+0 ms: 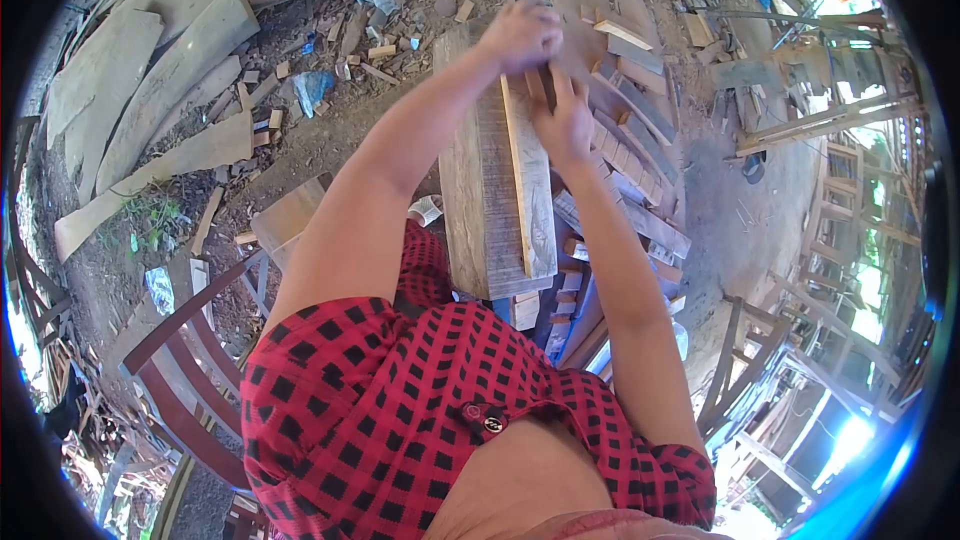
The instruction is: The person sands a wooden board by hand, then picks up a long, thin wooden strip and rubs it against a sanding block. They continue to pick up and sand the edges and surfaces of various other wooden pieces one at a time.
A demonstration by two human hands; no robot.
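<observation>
Far out along a thick, weathered wooden beam (465, 160), both of my hands are closed on a dark brown wooden block that looks like a hand plane (541, 88). My left hand (523, 35) wraps its far end in a fist. Closer to me, my right hand (565, 125) grips the near part, with fingers pointing forward along it. Much of the plane is hidden by the hands. A narrow, pale wooden strip (517, 180) lies lengthwise on the beam and runs toward me from beneath the plane.
Many cut wood pieces (630, 155) are stacked right of the beam. Curved slabs (130, 115) and scraps cover the ground at left. A reddish-brown chair (185, 380) stands at lower left. Wooden frames (845, 190) line the right side.
</observation>
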